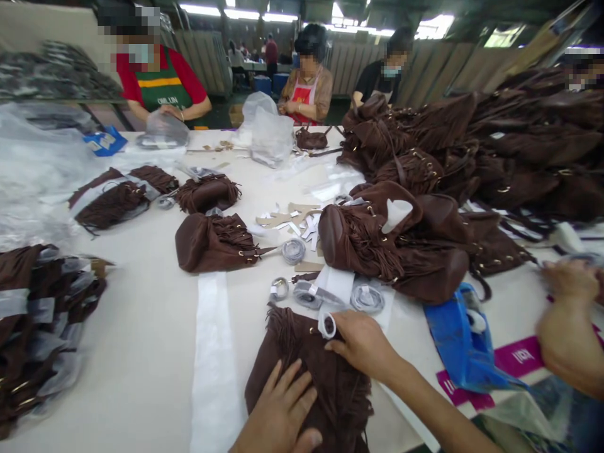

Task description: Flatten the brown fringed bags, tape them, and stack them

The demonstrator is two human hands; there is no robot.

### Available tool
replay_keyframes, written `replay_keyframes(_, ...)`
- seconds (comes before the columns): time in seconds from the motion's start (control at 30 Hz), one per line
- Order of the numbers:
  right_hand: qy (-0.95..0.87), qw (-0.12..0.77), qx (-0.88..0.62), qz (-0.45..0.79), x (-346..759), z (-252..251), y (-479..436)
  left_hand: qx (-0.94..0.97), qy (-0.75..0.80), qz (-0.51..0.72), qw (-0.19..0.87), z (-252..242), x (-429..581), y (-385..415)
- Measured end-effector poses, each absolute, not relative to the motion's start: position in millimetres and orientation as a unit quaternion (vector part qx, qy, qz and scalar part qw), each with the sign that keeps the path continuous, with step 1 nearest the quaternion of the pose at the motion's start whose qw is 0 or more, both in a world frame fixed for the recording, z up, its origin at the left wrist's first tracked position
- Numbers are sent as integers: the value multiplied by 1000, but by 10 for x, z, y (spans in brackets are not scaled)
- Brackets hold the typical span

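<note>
Seemingly to steady the fringed bag (pixel 333 380) on the bench (pixel 141 314), the left hand (pixel 278 409) lies flat, while the right hand (pixel 361 343) grips a white-wrapped roll (pixel 321 324).

Left hand (pixel 278 412) gets chopped off at the wrist by the bottom edge, and the fringed brown bag (pixel 342 390) under its fingers runs out of frame too, with part of it covered by that palm. The dark bit inside the white wrap (pixel 326 325) at the right hand's (pixel 361 345) fingertips? Too small to make out. Well right of those fingers, a co-worker's hand (pixel 572 278) is a blur (honestly, no clue what it's touching). Nearer, a blue plastic bag (pixel 455 346) hides some lettering on the magenta strips (pixel 519 355).
</note>
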State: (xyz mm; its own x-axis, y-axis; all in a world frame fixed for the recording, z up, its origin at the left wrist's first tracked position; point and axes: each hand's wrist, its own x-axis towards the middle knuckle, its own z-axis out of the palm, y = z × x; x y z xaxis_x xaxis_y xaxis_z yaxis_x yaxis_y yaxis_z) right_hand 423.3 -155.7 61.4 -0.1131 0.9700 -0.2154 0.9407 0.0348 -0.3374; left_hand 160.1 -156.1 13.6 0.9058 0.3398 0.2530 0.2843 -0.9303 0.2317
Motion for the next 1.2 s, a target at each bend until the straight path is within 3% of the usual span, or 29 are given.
replay_keyframes(0.17,-734,47,-650,193,4161,626,-1593,932,298,177,101,498,1739,-971)
replay_keyframes(0.27,-771,54,-596,218,4131,784,-1664,941,286,150,103,447,1896,-752)
replay_keyframes(0.53,-668,104,-575,461,4281,850,-1593,962,169,120,177,200,1930,-611)
replay_keyframes(0.73,-703,115,-528,463,4293,860,-1604,975,131,44,174,279,1955,-540)
replay_keyframes(0.97,-673,180,-619,363,4396,891,-1364,958,126,213,148,94,1807,-796)
replay_keyframes(1.03,-652,162,-601,434,4315,774,-1237,952,127,235,147,101,1802,-812)
replay_keyframes(1.2,-651,18,-478,590,4107,479,-975,948,151,239,146,144,1832,-807)
